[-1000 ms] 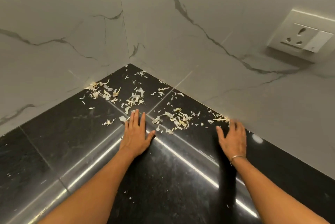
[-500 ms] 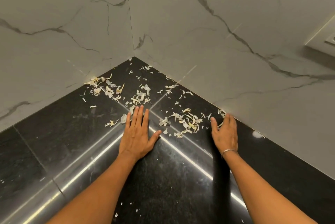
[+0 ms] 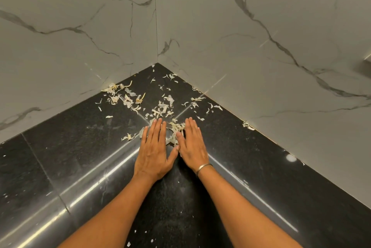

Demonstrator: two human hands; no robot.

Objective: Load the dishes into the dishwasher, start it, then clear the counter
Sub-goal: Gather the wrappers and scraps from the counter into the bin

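Left grip point(image 3: 153, 151) and right grip point(image 3: 192, 143) lie flat, fingers straight, hemming papery peels point(image 3: 174, 129) on the bench point(image 3: 80, 147); I fear light flakes squirting out, corner scraps point(image 3: 124, 95) missed.

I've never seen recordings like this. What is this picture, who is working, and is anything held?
No machine here: a person wears a camera on the head, looking down at their own two arms. The left hand and the right hand lie flat, fingers straight, on a shiny black counter in a corner of marble-look walls. Pale papery scraps, perhaps peelings, are scattered toward the corner, with a small heap bunched between the hands. Neither hand holds anything; a bracelet sits on the right wrist.
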